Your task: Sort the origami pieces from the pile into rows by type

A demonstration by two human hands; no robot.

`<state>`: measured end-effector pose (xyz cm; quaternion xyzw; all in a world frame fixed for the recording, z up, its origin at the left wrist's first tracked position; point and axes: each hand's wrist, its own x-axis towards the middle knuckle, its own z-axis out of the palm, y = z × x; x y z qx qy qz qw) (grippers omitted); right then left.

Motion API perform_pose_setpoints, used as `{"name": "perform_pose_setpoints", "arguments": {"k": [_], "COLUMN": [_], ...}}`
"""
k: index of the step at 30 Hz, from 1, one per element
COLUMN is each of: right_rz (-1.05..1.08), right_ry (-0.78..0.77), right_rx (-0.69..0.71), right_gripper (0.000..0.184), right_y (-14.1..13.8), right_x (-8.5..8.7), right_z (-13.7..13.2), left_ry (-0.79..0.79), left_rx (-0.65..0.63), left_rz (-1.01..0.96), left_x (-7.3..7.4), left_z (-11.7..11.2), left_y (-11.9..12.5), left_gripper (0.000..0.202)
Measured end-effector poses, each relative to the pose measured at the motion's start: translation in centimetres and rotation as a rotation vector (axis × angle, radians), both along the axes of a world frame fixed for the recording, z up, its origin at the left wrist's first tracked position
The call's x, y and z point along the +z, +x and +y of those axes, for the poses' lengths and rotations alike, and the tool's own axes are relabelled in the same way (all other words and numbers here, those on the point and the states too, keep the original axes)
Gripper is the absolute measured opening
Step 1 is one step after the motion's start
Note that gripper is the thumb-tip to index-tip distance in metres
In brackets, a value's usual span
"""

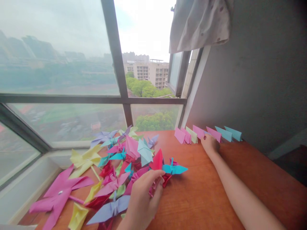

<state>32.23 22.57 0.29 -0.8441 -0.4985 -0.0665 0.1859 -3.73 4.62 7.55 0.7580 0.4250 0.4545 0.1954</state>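
Note:
My right hand (211,144) is at the far right, its fingers closed on a bluish folded paper plane (206,132), mostly hidden by the hand. The plane stands in a row between a pink paper plane (198,131) and another pink one (214,134). Over the near edge of a heap of folded paper, my left hand (146,195) has thumb and fingers pinched. What they hold, if anything, is hidden. Just beyond its fingertips are a blue paper crane (174,168) and a pointed red paper piece (157,160).
The row also has a cream plane (192,134) and light blue planes (224,133). Left on the wooden table (189,198) lie a pink pinwheel (61,193), a yellow pinwheel (86,159) and several cranes. A window frame (153,100) borders the back; a grey wall (251,73) rises right.

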Motion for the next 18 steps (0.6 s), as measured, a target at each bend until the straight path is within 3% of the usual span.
{"name": "perform_pose_setpoints", "arguments": {"k": [6,13,18], "right_rz": [0.044,0.118,0.168], "right_ry": [-0.075,0.025,0.088], "right_rx": [0.015,0.008,0.096], "right_gripper": [0.036,0.039,0.035], "right_y": [-0.1,0.3,-2.0], "right_x": [-0.7,1.2,1.7], "right_z": [-0.7,-3.1,-5.6], "left_ry": [-0.001,-0.036,-0.049], "left_rx": [0.002,-0.001,0.027], "left_rz": [0.022,0.024,0.034], "left_x": [0.2,0.0,0.2], "left_z": [-0.3,0.1,0.4], "left_y": [-0.1,-0.1,-0.2], "left_gripper": [0.021,0.021,0.02]}}
